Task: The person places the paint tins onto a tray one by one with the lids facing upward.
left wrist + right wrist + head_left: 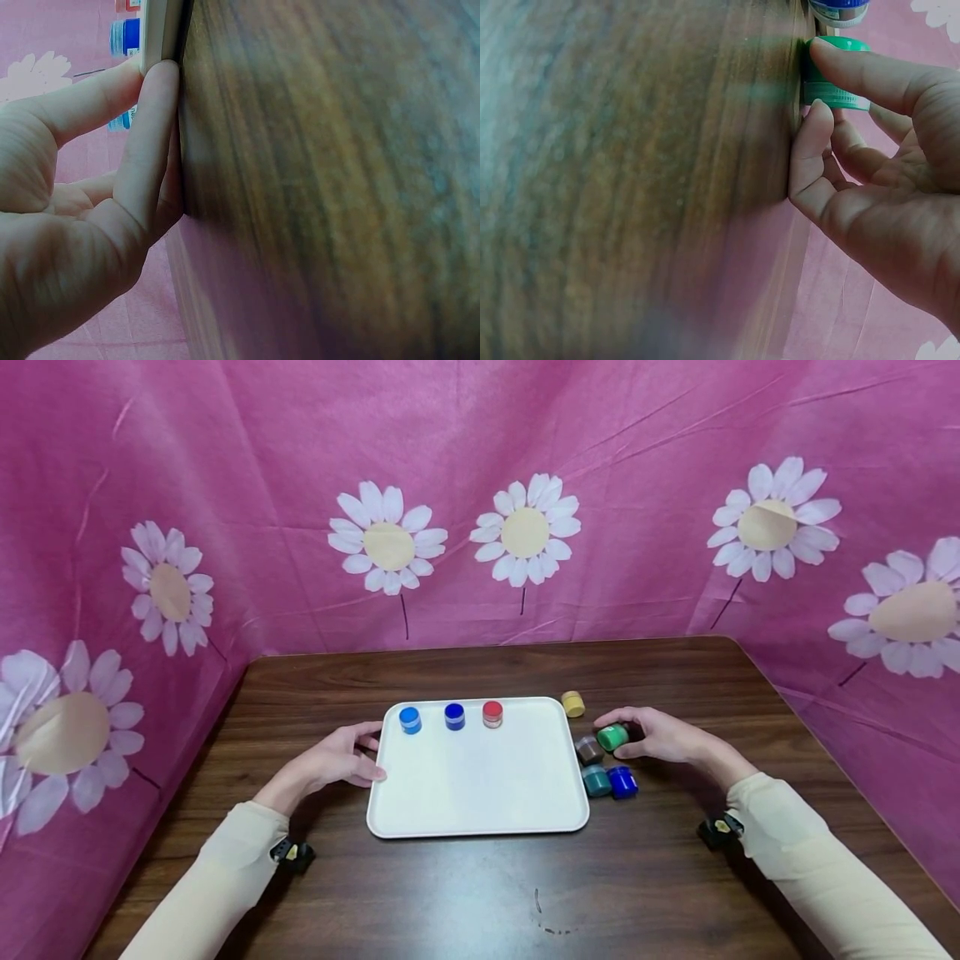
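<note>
A white tray (480,777) lies on the table with three small paint jars along its far edge: light blue (410,720), dark blue (454,717) and red (492,714). My left hand (341,758) pinches the tray's left edge, thumb over the rim; the left wrist view shows a finger low against its side. To the right of the tray, my right hand (660,737) holds a green paint jar (612,737) between thumb and fingers. In the right wrist view that green jar (836,94) lies on its side, close against the tabletop.
Beside the tray's right edge lie more jars: yellow (573,704), brown (588,750), teal (597,781) and another blue one (623,782). The wooden table (450,902) backs onto a pink cloth (465,627) printed with white flowers.
</note>
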### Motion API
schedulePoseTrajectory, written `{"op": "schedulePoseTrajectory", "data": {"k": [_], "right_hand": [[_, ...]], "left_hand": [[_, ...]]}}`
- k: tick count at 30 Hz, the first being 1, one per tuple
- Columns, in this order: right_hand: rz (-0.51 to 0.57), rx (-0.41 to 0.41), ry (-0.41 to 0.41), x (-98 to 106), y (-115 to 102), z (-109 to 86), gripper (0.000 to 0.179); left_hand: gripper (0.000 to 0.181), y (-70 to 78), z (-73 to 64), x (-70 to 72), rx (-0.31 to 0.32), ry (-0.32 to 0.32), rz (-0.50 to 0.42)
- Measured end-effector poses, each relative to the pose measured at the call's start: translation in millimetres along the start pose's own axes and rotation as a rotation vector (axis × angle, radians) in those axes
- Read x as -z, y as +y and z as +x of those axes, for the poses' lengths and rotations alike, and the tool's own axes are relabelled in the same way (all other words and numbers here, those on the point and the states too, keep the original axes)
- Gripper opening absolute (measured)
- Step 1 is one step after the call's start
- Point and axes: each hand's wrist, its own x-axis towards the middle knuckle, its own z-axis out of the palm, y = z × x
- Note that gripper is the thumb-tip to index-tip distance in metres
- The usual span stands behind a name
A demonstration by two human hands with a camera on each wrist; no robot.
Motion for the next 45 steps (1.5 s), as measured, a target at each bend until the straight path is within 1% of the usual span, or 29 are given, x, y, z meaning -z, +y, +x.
{"op": "schedulePoseTrajectory", "data": {"k": [3,7,11,15,19,22,24,28,31,33,40,45], "right_hand": [[0.004,0.003,0.006,0,-1,-1.2,0.046],[-0.021,0.010,0.013,-1,-2,-2.5,0.045],[-0.052,0.021,0.005,0,-1,-1.8,0.044],[-0.055,0.011,-0.006,2,-2,0.6,0.042],[-0.009,-0.038,-0.003,7,-6,2.6,0.042],[0.029,-0.054,0.014,11,-12,4.0,0.045],[0.045,-0.049,0.025,13,-16,5.7,0.046],[0.063,-0.018,0.038,17,-28,12.2,0.047],[0.046,0.008,0.043,18,-38,18.9,0.049],[0.037,0.000,0.042,17,-45,23.5,0.048],[0.044,-0.009,0.001,11,-65,42.6,0.045],[0.025,-0.013,0.003,3,-76,56.1,0.043]], "left_hand": [[0.092,0.2,0.1,-0.2,0.000,0.001,0.003],[0.092,-0.4,0.6,-0.9,0.001,0.001,0.007],[0.092,-0.3,-0.1,-1.7,0.006,0.001,0.012],[0.092,0.3,-2.1,-2.2,0.014,0.007,0.022],[0.091,0.5,-3.3,-2.6,0.017,0.006,0.025],[0.091,0.4,-2.7,-2.5,0.012,0.004,0.016],[0.091,0.5,-2.1,-2.5,0.007,0.002,0.007],[0.091,0.6,-1.3,-3.0,0.004,-0.001,-0.002],[0.091,0.4,-1.1,-3.1,0.003,0.002,0.003],[0.091,0.2,-1.0,-3.0,0.002,0.002,0.003],[0.092,0.2,-1.3,-2.1,-0.003,0.003,0.003],[0.092,0.8,-2.0,-2.4,-0.006,0.004,-0.003]]}}
